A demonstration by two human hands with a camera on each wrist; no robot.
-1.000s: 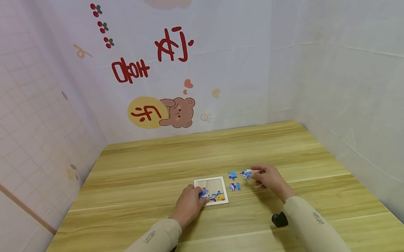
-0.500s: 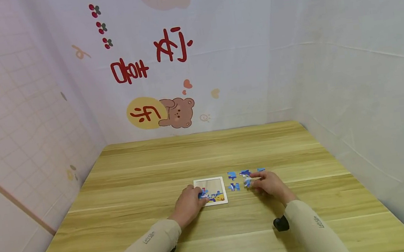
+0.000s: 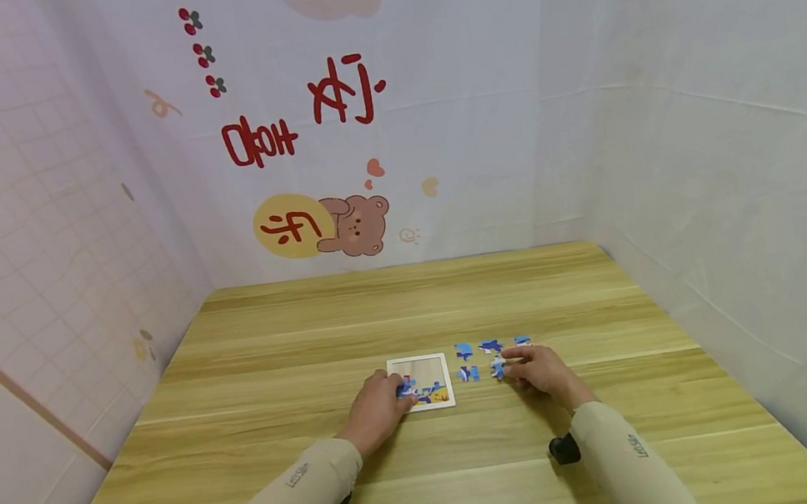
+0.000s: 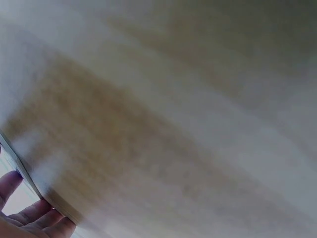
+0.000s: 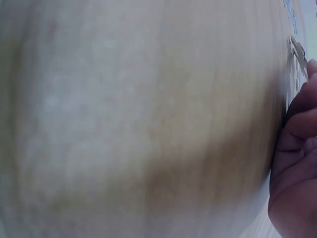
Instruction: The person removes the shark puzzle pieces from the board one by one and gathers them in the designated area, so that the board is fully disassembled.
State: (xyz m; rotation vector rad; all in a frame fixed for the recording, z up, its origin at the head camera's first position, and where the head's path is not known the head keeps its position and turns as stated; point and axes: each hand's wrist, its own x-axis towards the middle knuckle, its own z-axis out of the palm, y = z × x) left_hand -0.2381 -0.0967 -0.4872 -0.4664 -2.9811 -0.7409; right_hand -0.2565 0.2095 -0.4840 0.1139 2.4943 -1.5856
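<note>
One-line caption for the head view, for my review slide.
Left hand holding a white-rimmed puzzle tray, right hand touching a blue-and-white piece near other loose pieces.

Two bare hands: one left hand [image 3: 378,411], one right hand [image 3: 545,373], with two sleeves [image 3: 276,503]. One wooden table [image 3: 411,310] carries one square jigsaw tray [image 3: 421,369]. From two to three o'clock of the tray sit five loose jigsaw pieces [image 3: 464,351], three in the farther row, two in the nearer. Pieces inside the tray, partly covered, cannot be counted. Printed beyond: three cherry pairs [image 3: 204,55] at eleven o'clock, one bear [image 3: 362,225] towards twelve.
</note>
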